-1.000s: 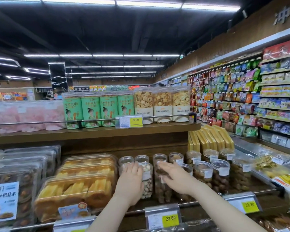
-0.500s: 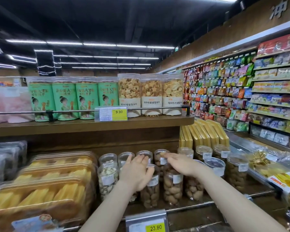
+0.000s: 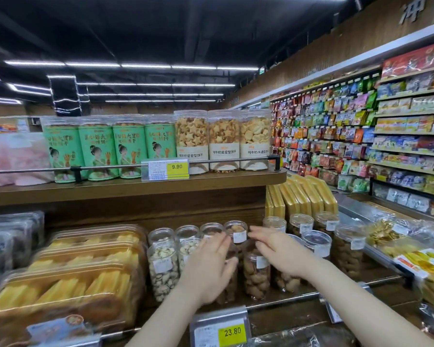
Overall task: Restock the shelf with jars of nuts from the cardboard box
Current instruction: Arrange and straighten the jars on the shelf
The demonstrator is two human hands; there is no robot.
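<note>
Several clear plastic jars of nuts stand in rows on the lower shelf (image 3: 281, 297). A pistachio jar (image 3: 163, 269) is at the left of the group and a jar of brown nuts (image 3: 256, 276) stands in the middle. My left hand (image 3: 208, 269) is spread flat in front of a front-row jar, which it mostly hides. My right hand (image 3: 278, 251) reaches over the tops of the jars to the right of it, fingers stretched out and pointing left. Neither hand is closed around a jar. No cardboard box is in view.
Clear trays of yellow cakes (image 3: 73, 284) fill the shelf to the left. More jars (image 3: 348, 251) and yellow packs (image 3: 308, 196) stand on the right. The upper shelf (image 3: 135, 189) holds tall green and biscuit canisters. A 23.80 price tag (image 3: 232, 331) hangs on the rail.
The view has shifted left and come closer to the jars. My left hand has lifted off the pistachio jar and moved right; my right hand has opened flatter over the jar tops.
</note>
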